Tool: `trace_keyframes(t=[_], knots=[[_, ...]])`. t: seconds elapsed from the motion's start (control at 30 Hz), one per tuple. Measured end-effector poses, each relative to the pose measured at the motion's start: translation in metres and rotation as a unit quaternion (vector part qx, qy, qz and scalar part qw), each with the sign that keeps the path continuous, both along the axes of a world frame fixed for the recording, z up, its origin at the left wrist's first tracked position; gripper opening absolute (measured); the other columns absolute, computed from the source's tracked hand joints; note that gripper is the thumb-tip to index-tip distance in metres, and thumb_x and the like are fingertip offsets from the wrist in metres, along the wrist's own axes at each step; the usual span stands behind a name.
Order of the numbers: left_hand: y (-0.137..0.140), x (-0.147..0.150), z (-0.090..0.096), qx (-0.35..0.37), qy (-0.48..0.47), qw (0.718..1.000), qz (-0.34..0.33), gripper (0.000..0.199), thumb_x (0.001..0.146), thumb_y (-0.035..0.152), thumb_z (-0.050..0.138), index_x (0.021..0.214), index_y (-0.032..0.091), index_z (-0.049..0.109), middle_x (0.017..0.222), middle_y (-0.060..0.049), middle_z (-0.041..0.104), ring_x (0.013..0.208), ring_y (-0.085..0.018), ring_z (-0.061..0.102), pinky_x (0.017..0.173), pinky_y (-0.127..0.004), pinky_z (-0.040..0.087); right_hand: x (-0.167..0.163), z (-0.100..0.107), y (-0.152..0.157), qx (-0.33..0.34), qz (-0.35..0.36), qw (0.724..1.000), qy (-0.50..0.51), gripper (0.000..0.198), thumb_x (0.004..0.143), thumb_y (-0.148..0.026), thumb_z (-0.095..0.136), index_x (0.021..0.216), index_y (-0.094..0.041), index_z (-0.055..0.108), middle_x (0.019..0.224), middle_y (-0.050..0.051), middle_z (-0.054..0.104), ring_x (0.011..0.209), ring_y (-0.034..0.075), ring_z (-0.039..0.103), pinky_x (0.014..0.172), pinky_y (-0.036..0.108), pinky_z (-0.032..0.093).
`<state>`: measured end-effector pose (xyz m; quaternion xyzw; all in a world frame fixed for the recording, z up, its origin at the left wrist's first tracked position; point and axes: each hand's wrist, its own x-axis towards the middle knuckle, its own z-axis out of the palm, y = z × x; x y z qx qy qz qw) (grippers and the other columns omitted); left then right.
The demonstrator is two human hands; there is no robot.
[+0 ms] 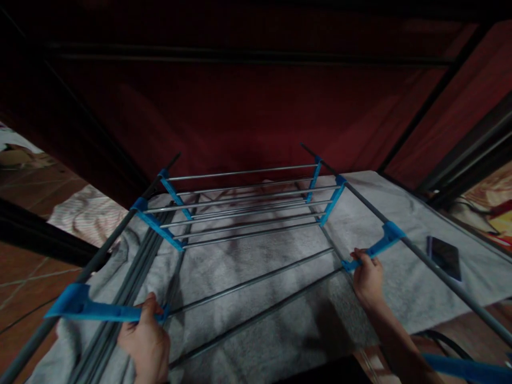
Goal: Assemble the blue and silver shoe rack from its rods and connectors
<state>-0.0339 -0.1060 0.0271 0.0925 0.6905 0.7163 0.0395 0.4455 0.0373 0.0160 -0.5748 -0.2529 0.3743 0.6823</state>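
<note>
A partly built rack of grey metal tubes and blue plastic brackets stands on a pale cloth. My left hand is closed around the inner end of the near left blue bracket, which sits on the left upright tube. On the other side, my right hand grips the near right blue bracket, attached to the right upright tube. Two crossbars, including a front crossbar, run between these brackets. Farther back, blue brackets carry several more crossbars.
Several loose grey tubes lie along the left on the cloth. A dark phone rests to the right. Behind stands a dark red panel. Another blue part shows at the lower right.
</note>
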Motion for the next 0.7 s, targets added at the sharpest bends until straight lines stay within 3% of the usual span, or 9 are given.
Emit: trace_keyframes(t=[0.1, 0.5, 0.7], knots=[[0.005, -0.001, 0.000, -0.002, 0.003, 1.000, 0.003, 0.038, 0.066, 0.043, 0.079, 0.065, 0.018, 0.052, 0.060, 0.006, 0.049, 0.061, -0.010, 0.044, 0.062, -0.029, 0.036, -0.006, -0.001, 0.007, 0.019, -0.036, 0.999, 0.016, 0.019, 0.065, -0.033, 0.072, 0.077, -0.021, 0.061, 0.071, -0.005, 0.059, 0.070, 0.013, 0.057, 0.070, 0.027, 0.044], [0.017, -0.008, -0.009, -0.017, 0.013, 1.000, -0.014, 0.037, 0.066, 0.044, 0.079, 0.063, 0.019, 0.051, 0.059, 0.005, 0.049, 0.059, -0.011, 0.045, 0.061, -0.031, 0.037, -0.008, 0.001, 0.015, 0.005, -0.014, 1.000, 0.002, 0.022, 0.069, -0.037, 0.075, 0.079, -0.021, 0.063, 0.070, -0.005, 0.059, 0.068, 0.012, 0.055, 0.067, 0.026, 0.046], [0.019, -0.010, -0.007, -0.037, -0.010, 0.999, -0.015, 0.036, 0.066, 0.042, 0.079, 0.064, 0.017, 0.053, 0.059, 0.004, 0.050, 0.062, -0.012, 0.046, 0.062, -0.030, 0.038, -0.005, 0.002, 0.014, 0.004, 0.008, 0.998, -0.068, 0.024, 0.073, -0.042, 0.071, 0.082, -0.021, 0.061, 0.079, -0.003, 0.060, 0.082, 0.016, 0.058, 0.078, 0.028, 0.047]])
